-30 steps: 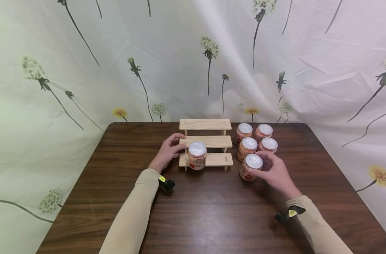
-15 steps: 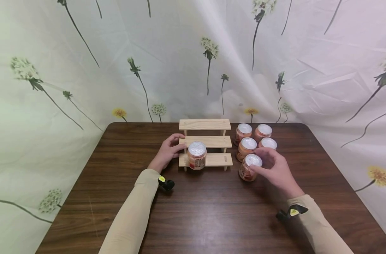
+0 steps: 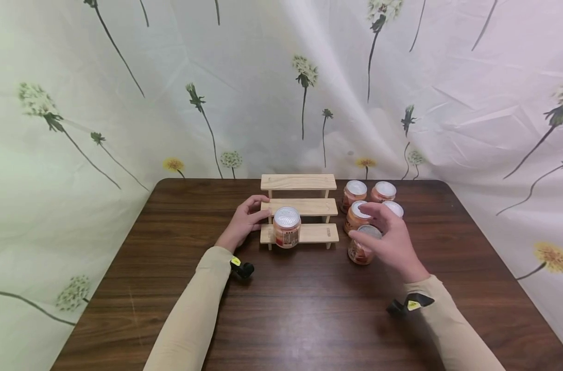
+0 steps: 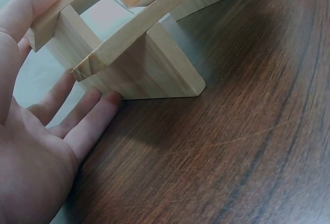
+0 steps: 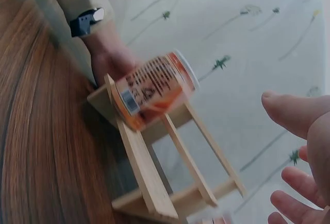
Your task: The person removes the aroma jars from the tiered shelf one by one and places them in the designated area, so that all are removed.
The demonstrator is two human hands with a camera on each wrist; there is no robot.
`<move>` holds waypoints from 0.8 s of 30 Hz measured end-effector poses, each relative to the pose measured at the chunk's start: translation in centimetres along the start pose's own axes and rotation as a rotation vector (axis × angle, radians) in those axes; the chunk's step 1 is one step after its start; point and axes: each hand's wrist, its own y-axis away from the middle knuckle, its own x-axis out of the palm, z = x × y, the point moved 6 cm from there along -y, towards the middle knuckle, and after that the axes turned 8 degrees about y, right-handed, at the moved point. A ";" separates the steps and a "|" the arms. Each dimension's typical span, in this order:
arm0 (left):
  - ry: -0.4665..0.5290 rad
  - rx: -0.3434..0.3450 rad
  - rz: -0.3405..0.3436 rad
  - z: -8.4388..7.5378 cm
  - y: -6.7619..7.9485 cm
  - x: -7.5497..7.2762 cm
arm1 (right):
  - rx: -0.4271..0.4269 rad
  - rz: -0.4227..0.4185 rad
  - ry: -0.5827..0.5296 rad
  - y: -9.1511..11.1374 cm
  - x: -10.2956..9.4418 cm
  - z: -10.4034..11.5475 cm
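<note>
A three-step wooden display stand [image 3: 300, 207] stands on the table. My left hand [image 3: 244, 221] grips it at its left end, thumb and a finger at the middle step; in the left wrist view several fingertips [image 4: 111, 98] touch the side panel. One jar [image 3: 287, 228] with orange contents and a silvery lid sits upright at the left of the lowest step. My right hand [image 3: 392, 239] hovers over the nearest jar [image 3: 361, 252] of the group at the right, thumb and fingers spread apart. In the right wrist view this hand [image 5: 304, 152] holds nothing.
Several more jars stand behind the nearest one, among them a front-left jar [image 3: 354, 222], a back-left jar [image 3: 354, 195] and a back-right jar [image 3: 384, 191]. The brown wooden table [image 3: 290, 309] ends at a flower-printed curtain [image 3: 258, 103].
My right hand has let go of the nearest jar, spread its fingers and shifted up and left above it. The left hand, the stand and the jars stay where they were.
</note>
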 end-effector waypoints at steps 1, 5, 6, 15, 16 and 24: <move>0.000 0.002 0.001 0.0 0.0 0.0 | -0.006 0.009 0.003 -0.2 0.4 0.3; -0.001 0.014 0.008 0.0 0.0 0.0 | -0.043 0.049 0.032 -0.8 2.0 1.1; 0.000 0.017 0.010 0.1 0.0 0.0 | -0.056 0.059 0.041 -1.0 2.5 1.3; 0.010 0.019 0.016 0.0 0.1 0.2 | -0.125 0.160 -0.006 -1.9 7.0 1.7; 0.006 0.018 0.016 -0.1 0.1 0.2 | -0.126 0.168 -0.007 -2.0 7.4 1.7; -0.002 0.016 0.008 0.1 0.0 0.0 | -0.098 0.224 0.039 -2.6 10.3 2.3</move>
